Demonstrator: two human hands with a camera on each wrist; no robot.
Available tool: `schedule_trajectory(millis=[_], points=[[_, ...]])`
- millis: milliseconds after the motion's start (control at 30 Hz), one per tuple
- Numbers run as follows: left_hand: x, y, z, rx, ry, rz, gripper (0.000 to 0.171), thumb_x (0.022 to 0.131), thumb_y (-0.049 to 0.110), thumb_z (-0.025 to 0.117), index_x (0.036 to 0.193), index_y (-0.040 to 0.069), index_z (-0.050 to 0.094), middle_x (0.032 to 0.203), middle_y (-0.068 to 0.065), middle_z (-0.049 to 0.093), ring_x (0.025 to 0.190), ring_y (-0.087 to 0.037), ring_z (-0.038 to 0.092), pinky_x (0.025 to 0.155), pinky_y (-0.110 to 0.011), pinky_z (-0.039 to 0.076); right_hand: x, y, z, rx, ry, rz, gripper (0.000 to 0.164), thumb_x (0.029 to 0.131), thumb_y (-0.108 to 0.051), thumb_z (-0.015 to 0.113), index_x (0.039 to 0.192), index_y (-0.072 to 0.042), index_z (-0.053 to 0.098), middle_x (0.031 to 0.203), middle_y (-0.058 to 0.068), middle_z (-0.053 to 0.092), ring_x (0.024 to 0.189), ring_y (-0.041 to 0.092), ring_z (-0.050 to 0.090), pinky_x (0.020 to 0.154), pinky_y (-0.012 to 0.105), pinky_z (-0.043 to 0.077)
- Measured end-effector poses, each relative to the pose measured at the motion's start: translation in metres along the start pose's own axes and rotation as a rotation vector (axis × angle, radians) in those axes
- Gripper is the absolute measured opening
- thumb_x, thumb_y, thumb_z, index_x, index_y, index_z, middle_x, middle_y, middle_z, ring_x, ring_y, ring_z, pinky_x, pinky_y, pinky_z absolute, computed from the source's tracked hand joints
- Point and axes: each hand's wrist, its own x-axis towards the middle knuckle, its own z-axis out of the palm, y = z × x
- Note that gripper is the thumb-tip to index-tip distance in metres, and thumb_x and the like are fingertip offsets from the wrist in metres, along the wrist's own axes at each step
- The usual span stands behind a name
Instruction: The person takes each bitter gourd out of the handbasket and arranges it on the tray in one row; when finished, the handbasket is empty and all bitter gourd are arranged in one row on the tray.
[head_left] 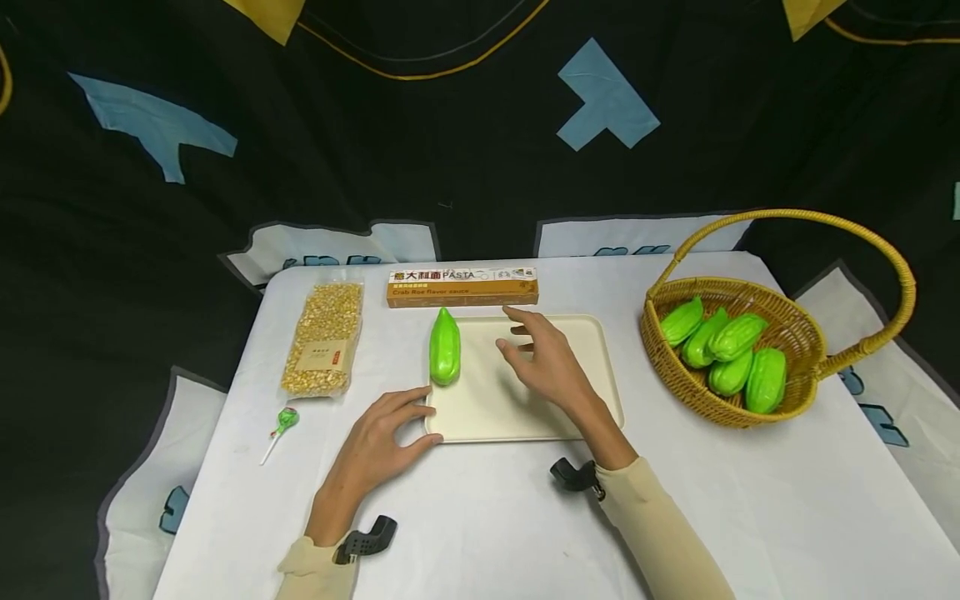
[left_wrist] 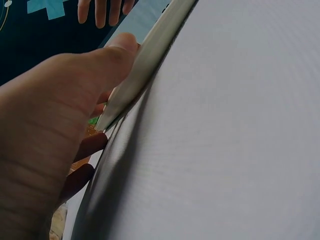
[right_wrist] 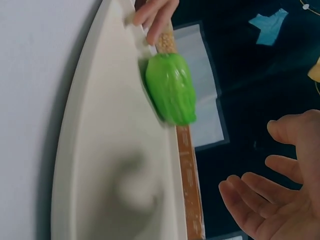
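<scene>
A cream rectangular tray (head_left: pixel 517 417) lies on the white table. Along its left side rests a glossy, ribbed green fruit or vegetable (head_left: pixel 445 348), oblong with a pointed far end. My left hand (head_left: pixel 378 437) is at the tray's near left corner, thumb against the front rim and fingers touching the left edge. Over the tray's middle hovers my right hand (head_left: pixel 551 362), fingers spread and slightly bent, holding nothing. In the right wrist view its shadow falls on the tray, and the green piece (right_wrist: pixel 171 89) lies near the far rim.
A wicker basket (head_left: pixel 675 396) with a tall handle holds several similar green pieces (head_left: pixel 737 336) at the right. Behind the tray stands a pasta box (head_left: pixel 462 288). At the left lie a bag of corn kernels (head_left: pixel 326 333) and a green lollipop (head_left: pixel 287 419).
</scene>
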Motion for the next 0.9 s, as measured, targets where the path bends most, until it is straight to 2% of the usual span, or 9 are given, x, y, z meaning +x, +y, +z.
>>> schedule_trajectory(millis=[367, 700, 900], points=[[-0.001, 0.000, 0.002, -0.013, -0.003, -0.002, 0.041, 0.081, 0.030, 0.096, 0.115, 0.013, 0.081, 0.143, -0.005, 0.070, 0.128, -0.027, 0.065, 0.110, -0.045, 0.051, -0.017, 0.009, -0.036, -0.016, 0.072, -0.013, 0.055, 0.105, -0.017, 0.071, 0.156, -0.006, 0.053, 0.153, 0.015, 0.058, 0.130, 0.035, 0.066, 0.101, 0.047, 0.061], [-0.001, -0.003, 0.003, -0.010, -0.008, -0.018, 0.041, 0.082, 0.033, 0.096, 0.114, 0.013, 0.082, 0.144, -0.003, 0.069, 0.130, -0.028, 0.064, 0.110, -0.048, 0.050, -0.031, 0.020, -0.068, -0.051, 0.169, -0.016, 0.052, 0.104, -0.014, 0.072, 0.153, -0.006, 0.056, 0.150, 0.017, 0.061, 0.126, 0.036, 0.068, 0.100, 0.051, 0.061], [-0.002, -0.003, 0.002, -0.026, 0.002, -0.018, 0.040, 0.081, 0.032, 0.096, 0.114, 0.013, 0.082, 0.144, -0.003, 0.070, 0.130, -0.027, 0.064, 0.110, -0.048, 0.049, -0.038, 0.026, -0.083, -0.069, 0.192, -0.023, 0.052, 0.104, -0.012, 0.072, 0.153, -0.004, 0.056, 0.146, 0.022, 0.062, 0.125, 0.039, 0.068, 0.098, 0.054, 0.061]])
